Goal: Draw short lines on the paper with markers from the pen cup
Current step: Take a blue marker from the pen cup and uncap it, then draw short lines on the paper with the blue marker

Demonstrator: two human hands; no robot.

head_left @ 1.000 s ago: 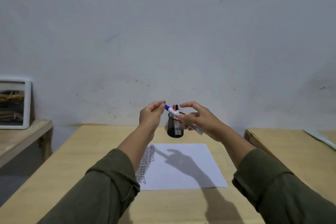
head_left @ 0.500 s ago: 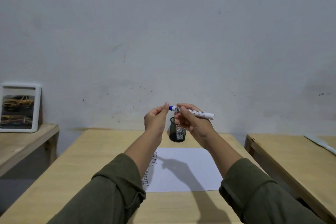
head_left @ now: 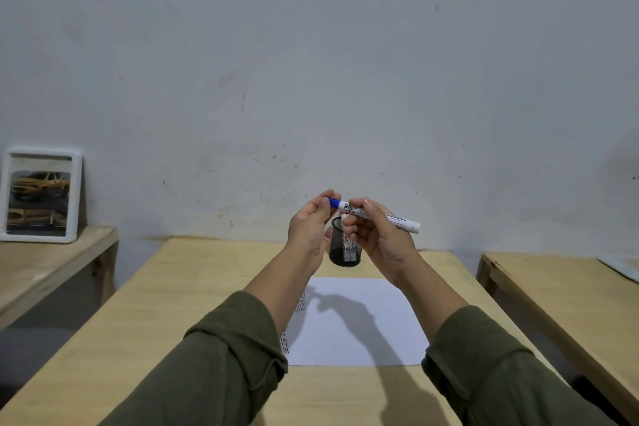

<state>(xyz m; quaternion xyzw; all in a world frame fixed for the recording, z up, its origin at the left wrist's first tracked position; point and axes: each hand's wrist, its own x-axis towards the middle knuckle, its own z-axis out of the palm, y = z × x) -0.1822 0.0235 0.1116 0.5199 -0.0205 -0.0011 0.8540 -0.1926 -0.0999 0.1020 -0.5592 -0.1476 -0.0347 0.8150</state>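
I hold a white marker (head_left: 387,216) with a blue cap (head_left: 334,202) level in the air above the table. My right hand (head_left: 378,240) grips its white barrel. The fingertips of my left hand (head_left: 309,230) pinch the blue cap at the marker's left end. Behind and below my hands stands the black mesh pen cup (head_left: 342,247) with more markers in it. A white sheet of paper (head_left: 359,322) lies on the table in front of the cup. Rows of short dark lines (head_left: 292,325) run down its left edge, partly hidden by my left forearm.
The paper and cup rest on a light wooden table (head_left: 173,322). A lower wooden bench at the left carries a white-framed picture (head_left: 39,195) leaning on the grey wall. Another wooden table (head_left: 567,294) stands at the right across a narrow gap.
My right hand lifted the marker from a tilt above the cup to a level hold. My left hand closed its fingertips on the blue cap. The camera view shifted slightly.
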